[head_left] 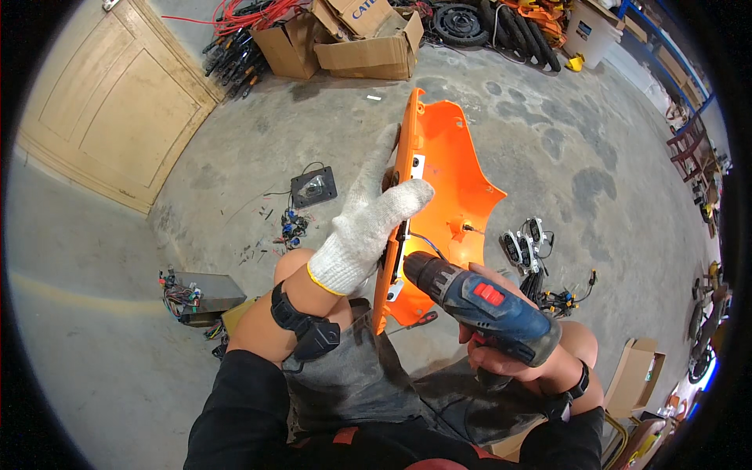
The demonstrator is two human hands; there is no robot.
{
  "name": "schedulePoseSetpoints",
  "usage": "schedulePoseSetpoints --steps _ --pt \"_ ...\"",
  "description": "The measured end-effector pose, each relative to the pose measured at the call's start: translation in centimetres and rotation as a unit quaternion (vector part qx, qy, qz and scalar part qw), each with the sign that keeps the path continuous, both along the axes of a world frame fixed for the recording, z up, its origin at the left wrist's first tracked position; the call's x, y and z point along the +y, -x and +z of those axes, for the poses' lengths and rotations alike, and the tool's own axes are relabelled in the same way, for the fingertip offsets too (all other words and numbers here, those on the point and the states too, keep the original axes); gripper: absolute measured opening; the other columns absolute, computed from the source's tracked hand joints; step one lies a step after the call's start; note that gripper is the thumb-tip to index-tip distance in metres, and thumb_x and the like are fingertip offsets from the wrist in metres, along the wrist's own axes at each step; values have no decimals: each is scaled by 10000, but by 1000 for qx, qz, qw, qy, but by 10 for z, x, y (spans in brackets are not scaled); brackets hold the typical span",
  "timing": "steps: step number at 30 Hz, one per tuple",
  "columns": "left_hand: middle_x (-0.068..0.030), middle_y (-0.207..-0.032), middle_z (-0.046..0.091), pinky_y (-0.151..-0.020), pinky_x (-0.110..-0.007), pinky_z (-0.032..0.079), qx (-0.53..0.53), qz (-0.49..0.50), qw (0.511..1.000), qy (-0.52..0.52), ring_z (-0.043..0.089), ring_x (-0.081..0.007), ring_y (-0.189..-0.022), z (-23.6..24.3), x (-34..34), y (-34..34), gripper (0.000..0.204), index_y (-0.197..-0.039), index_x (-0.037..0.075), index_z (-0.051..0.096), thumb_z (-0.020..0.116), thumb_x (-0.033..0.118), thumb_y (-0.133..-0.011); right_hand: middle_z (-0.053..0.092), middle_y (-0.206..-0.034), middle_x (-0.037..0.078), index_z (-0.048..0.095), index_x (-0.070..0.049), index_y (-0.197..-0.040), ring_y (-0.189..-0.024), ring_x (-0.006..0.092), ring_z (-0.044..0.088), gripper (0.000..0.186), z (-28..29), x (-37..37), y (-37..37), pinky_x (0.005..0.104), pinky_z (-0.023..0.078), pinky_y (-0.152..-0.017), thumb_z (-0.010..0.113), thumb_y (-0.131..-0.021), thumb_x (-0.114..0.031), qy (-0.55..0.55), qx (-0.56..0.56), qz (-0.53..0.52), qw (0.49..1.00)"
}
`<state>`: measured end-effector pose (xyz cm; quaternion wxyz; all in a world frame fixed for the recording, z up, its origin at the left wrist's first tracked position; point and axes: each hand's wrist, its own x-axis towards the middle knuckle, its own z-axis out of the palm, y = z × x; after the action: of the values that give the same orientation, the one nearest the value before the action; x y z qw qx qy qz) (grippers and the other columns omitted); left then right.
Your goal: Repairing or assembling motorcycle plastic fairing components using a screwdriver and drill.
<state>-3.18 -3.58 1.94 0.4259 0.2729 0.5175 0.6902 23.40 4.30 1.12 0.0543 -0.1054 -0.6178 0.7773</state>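
My left hand [376,219], in a white knit glove with a yellow cuff, grips the near edge of a curved orange plastic panel [450,168], thumb across its inner side and fingers behind it. White brackets [417,167] with black screws and a dark cable sit along that edge. My bare right hand [505,348] is closed round a blue-black cordless drill [493,305] with a red switch. The drill's chuck [423,266] points at the lower part of the bracketed edge; whether the tip touches it I cannot tell.
Loose wires, connectors [295,227] and a black plate [313,186] lie on the concrete floor [204,219]. A wired metal box [204,294] sits left; lamp units [523,243] lie right. Cardboard boxes [368,51] and tyres stand behind. A cream door [117,117] is at left, shelving at right.
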Motion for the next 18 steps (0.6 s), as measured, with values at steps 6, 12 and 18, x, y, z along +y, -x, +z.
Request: schedulePoseSetpoints --steps 6,12,18 --pt "-150 -1344 540 -1003 -347 500 17 -11 1000 1 579 -217 -1187 4 1 -1 895 -1625 27 216 677 223 -884 616 -1246 99 218 -3 -1616 -975 164 655 951 3 -2 1 324 532 -885 737 -820 34 -19 14 -1 1000" --pt "-164 -1488 488 -1096 -382 469 3 -12 1000 13 555 -256 -1303 4 1 -1 848 -1616 26 231 628 212 -889 625 -1196 103 202 -3 -1618 -958 174 653 928 4 -4 1 337 534 -873 710 -843 37 40 6 -17 999" --pt "-164 -1496 482 -1100 -387 466 1 -16 1000 4 545 -253 -1314 3 1 0 862 -1616 25 237 639 222 -879 624 -1204 106 200 -7 -1620 -956 176 648 927 6 -3 1 344 534 -880 711 -847 23 63 -7 -7 998"
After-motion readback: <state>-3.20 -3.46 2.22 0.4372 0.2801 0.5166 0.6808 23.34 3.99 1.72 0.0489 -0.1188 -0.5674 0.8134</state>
